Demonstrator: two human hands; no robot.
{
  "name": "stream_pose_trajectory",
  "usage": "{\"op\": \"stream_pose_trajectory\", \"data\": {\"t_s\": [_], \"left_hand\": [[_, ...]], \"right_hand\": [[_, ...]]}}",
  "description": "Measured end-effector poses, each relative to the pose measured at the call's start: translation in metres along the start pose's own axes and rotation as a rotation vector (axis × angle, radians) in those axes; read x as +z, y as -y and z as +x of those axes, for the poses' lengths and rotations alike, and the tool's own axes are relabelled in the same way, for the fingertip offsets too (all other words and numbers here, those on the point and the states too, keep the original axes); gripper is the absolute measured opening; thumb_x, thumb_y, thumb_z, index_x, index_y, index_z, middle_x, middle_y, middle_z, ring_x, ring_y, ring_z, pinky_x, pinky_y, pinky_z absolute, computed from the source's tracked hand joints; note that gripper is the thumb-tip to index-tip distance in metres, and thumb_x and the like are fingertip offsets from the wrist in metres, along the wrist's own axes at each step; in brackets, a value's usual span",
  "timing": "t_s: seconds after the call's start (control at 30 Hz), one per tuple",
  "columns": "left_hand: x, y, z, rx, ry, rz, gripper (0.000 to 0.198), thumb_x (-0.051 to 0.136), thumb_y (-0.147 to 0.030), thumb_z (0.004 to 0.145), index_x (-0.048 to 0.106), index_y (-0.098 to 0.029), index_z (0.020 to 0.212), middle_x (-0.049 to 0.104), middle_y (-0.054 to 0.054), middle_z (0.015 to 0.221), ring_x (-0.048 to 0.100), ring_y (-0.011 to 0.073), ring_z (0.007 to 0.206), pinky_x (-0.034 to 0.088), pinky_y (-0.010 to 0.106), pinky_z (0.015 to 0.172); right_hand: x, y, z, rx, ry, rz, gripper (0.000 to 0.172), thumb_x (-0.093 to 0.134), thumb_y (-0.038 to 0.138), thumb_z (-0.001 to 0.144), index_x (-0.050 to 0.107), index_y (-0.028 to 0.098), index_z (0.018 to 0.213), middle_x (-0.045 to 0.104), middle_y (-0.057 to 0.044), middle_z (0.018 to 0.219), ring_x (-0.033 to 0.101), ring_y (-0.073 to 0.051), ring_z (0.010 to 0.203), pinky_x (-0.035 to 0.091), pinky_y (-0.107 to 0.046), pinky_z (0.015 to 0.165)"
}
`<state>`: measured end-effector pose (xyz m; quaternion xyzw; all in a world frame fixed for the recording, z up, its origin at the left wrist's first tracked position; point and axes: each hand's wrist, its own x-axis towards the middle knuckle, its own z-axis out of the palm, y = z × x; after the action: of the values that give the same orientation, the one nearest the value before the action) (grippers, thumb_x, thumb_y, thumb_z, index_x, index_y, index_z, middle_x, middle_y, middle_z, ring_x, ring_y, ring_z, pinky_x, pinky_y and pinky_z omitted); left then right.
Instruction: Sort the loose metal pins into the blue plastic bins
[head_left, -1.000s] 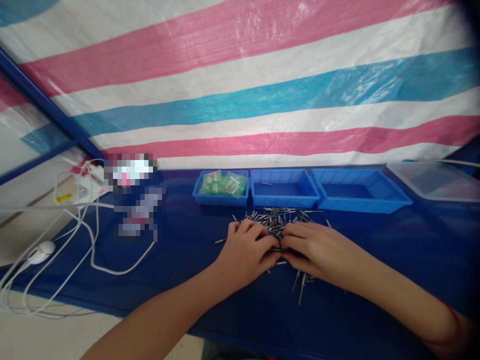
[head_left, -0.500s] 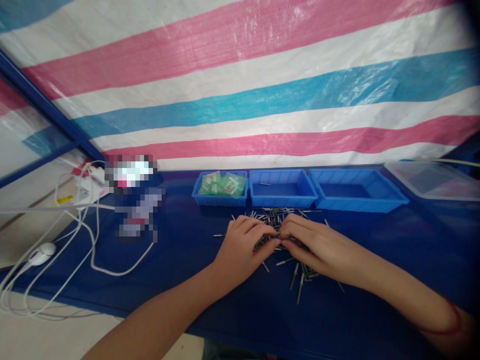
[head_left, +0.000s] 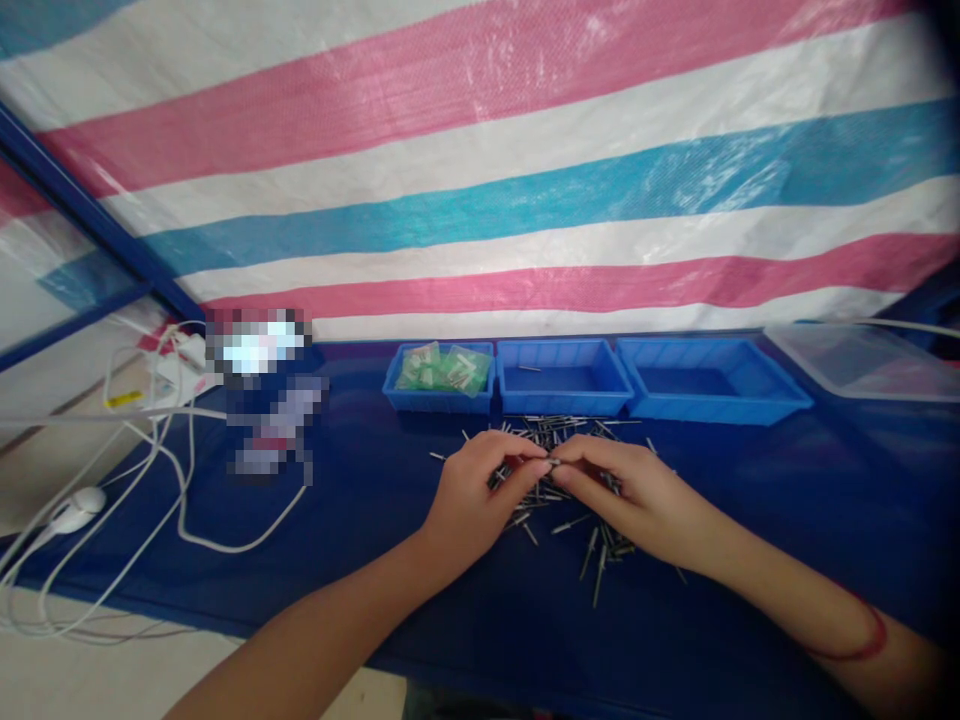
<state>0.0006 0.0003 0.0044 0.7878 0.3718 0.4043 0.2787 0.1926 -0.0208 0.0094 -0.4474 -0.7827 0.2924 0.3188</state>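
A loose pile of metal blind rivets (head_left: 553,432) lies on the blue table. Above it my left hand (head_left: 474,492) and my right hand (head_left: 646,496) meet fingertip to fingertip. Both are closed in a pinch, thumb against fingers. Between the fingertips shows a small bit of a silvery blind rivet (head_left: 553,462); most of it is hidden by the fingers, and I cannot tell whether there is more than one. Several stray rivets (head_left: 598,570) lie in front of my right hand, pointing various ways.
Behind the pile stand three blue bins in a row: the left bin (head_left: 439,402) with green-tinted packets (head_left: 450,370), the middle bin (head_left: 566,402) with one rivet, and the right bin (head_left: 720,410). White cables (head_left: 184,500) and a blurred-out device (head_left: 262,345) are at left. A translucent lid (head_left: 862,360) lies at right.
My fingertips have risen slightly and moved a little left, and a silvery bit now shows between them. The bins and the pile look about the same.
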Motion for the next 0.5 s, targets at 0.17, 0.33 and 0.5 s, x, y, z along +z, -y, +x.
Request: {"op": "stream_pose_trajectory", "data": {"t_s": [0.17, 0.33, 0.5], "left_hand": [[0.001, 0.001, 0.0, 0.0, 0.008, 0.011, 0.013, 0.059, -0.029, 0.088, 0.067, -0.018, 0.091, 0.07, 0.004, 0.088, 0.064, 0.0155, 0.08, 0.049, 0.027, 0.077], [0.001, 0.001, 0.0, 0.025, 0.068, 0.011, 0.012, 0.059, -0.027, 0.088, 0.066, -0.018, 0.091, 0.07, 0.003, 0.088, 0.064, 0.0164, 0.083, 0.048, 0.028, 0.078], [0.002, 0.0, -0.001, 0.061, 0.087, 0.056, 0.015, 0.055, -0.026, 0.09, 0.064, -0.019, 0.1, 0.069, 0.005, 0.096, 0.062, 0.018, 0.092, 0.047, 0.031, 0.085]], "right_hand": [[0.0, -0.006, -0.001, -0.057, -0.142, -0.049, 0.018, 0.048, 0.032, 0.092, 0.062, 0.02, 0.095, 0.067, -0.006, 0.087, 0.061, -0.016, 0.075, 0.049, -0.028, 0.064], [-0.001, 0.0, -0.003, -0.129, -0.198, -0.081, 0.012, 0.051, 0.027, 0.091, 0.061, 0.021, 0.092, 0.065, -0.004, 0.081, 0.058, -0.014, 0.069, 0.046, -0.027, 0.061], [-0.004, 0.004, -0.002, -0.161, -0.241, -0.099, 0.011, 0.052, 0.027, 0.09, 0.061, 0.021, 0.087, 0.063, -0.002, 0.074, 0.056, -0.013, 0.064, 0.045, -0.027, 0.059]]}}
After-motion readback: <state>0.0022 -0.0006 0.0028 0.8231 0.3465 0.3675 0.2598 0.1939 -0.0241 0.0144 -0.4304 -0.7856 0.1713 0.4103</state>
